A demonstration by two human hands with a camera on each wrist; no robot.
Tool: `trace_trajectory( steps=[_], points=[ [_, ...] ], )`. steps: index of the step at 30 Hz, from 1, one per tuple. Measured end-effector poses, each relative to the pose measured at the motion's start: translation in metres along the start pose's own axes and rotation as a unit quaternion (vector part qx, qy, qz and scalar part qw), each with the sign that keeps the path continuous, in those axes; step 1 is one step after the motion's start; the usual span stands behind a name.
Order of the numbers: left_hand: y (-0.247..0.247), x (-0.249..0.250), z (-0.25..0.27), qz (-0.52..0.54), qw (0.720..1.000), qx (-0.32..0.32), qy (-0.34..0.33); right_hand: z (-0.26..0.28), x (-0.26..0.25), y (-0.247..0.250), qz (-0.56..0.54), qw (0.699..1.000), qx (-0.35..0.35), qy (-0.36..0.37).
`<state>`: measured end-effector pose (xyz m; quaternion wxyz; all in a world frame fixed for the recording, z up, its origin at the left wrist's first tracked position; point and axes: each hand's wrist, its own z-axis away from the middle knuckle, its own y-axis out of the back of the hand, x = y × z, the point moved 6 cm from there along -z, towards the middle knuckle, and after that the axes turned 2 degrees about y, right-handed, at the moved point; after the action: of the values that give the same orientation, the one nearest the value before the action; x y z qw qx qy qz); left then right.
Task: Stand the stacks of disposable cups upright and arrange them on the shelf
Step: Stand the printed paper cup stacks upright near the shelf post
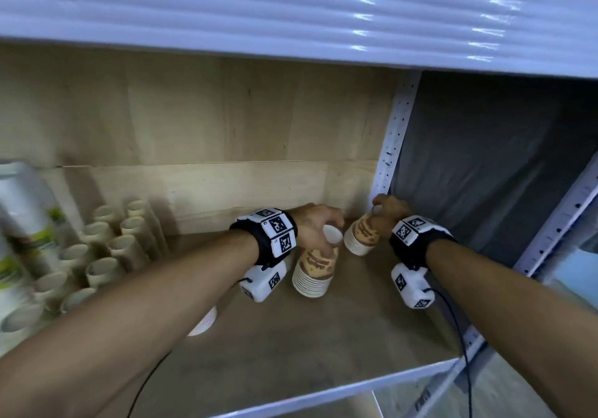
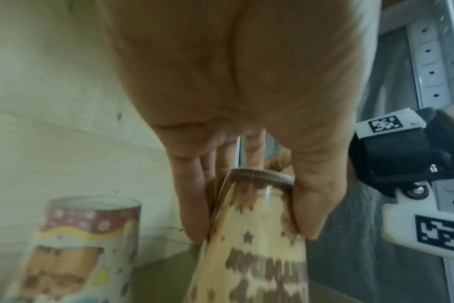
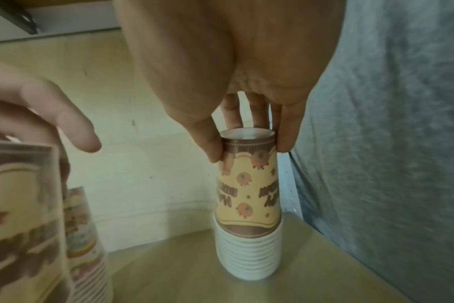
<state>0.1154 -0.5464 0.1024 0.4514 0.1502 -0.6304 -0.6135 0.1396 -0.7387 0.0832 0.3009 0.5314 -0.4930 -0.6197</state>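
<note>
Two stacks of brown-and-cream printed paper cups stand rims down on the wooden shelf [image 1: 323,336]. My left hand [image 1: 323,233] [image 2: 252,231] grips the top of the left stack [image 1: 312,268] [image 2: 259,256], thumb on one side and fingers on the other. My right hand [image 1: 378,213] [image 3: 249,151] pinches the top of the right stack [image 1: 359,236] [image 3: 249,205], which stands in the back right corner. A third stack [image 2: 78,246] [image 3: 83,225] with a different print stands left of them.
Rows of cardboard-coloured cup stacks [image 1: 97,255] lie on the shelf at the left, next to white and green packs [image 1: 19,223]. A perforated white post [image 1: 391,145] and a grey sheet [image 1: 485,158] close the right side. The upper shelf [image 1: 291,13] hangs overhead.
</note>
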Motion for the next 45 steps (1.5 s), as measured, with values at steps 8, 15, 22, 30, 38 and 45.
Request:
trace_trajectory(
  steps=[8, 15, 22, 30, 38, 45],
  points=[
    [0.022, -0.03, 0.046, -0.106, 0.99, -0.063, 0.068, 0.002, -0.059, -0.014, 0.016, 0.997, -0.052, 0.061],
    [0.027, -0.059, 0.073, -0.11, 0.986, -0.06, 0.113, 0.006, -0.104, -0.038, 0.011, 0.994, -0.023, 0.107],
    [0.023, -0.075, 0.087, -0.099, 0.984, -0.05, 0.137, 0.017, -0.125, -0.045, -0.016, 0.99, -0.06, 0.124],
    [0.016, -0.086, 0.094, -0.103, 0.981, -0.061, 0.15, 0.014, -0.12, -0.052, 0.021, 0.988, -0.09, 0.124],
    [0.014, -0.094, 0.095, -0.114, 0.974, -0.093, 0.172, 0.012, -0.125, -0.054, 0.042, 0.984, -0.098, 0.141],
    [0.044, -0.081, 0.079, -0.099, 0.981, -0.028, 0.164, 0.003, -0.127, -0.044, 0.057, 0.979, -0.112, 0.158]
  ],
)
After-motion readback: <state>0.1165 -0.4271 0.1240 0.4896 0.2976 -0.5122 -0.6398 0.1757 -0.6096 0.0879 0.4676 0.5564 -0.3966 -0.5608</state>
